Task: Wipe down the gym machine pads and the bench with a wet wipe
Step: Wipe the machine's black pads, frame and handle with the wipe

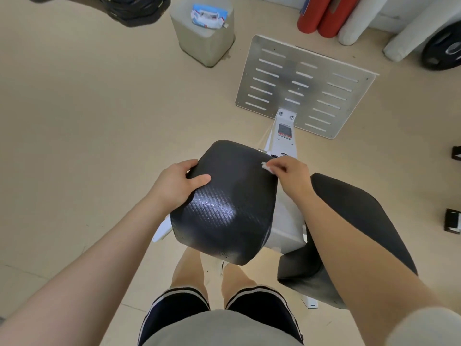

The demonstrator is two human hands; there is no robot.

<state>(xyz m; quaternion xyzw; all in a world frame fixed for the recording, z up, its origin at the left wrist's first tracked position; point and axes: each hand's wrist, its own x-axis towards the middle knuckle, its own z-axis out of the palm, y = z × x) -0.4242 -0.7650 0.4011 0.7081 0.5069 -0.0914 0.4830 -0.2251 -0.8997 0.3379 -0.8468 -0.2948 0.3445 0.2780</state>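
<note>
A black textured pad [234, 203] of a white gym machine fills the middle of the view, with a wet sheen on its near half. My left hand [178, 183] grips the pad's left edge, thumb lying on top. My right hand [290, 173] pinches a small white wet wipe [265, 166] against the pad's far right edge. A second black pad [359, 216] sits to the right, partly hidden behind my right forearm.
The machine's slotted metal footplate [306, 86] lies on the floor ahead. A pack of wet wipes [208, 17] rests on a grey block [203, 41] at the back. Red and white foam rollers [331, 18] and a weight plate [444, 49] stand at the back right.
</note>
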